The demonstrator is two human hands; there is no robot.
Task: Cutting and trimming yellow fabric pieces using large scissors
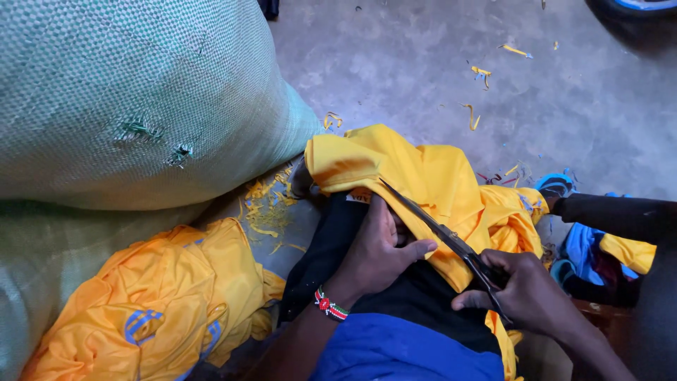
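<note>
A yellow garment (430,176) lies bunched over my lap. My left hand (377,250), with a beaded bracelet at the wrist, presses down on the garment's near edge over my dark trouser leg. My right hand (525,289) grips the handles of a pair of scissors (430,219). The blades point up and to the left, their tips resting on the yellow cloth just above my left hand's fingers.
A large green woven sack (134,92) fills the upper left. A pile of orange-yellow garments (169,303) with blue prints lies at lower left. Yellow fabric scraps (271,204) litter the concrete floor (437,63). Blue and dark cloth (592,254) sits at the right.
</note>
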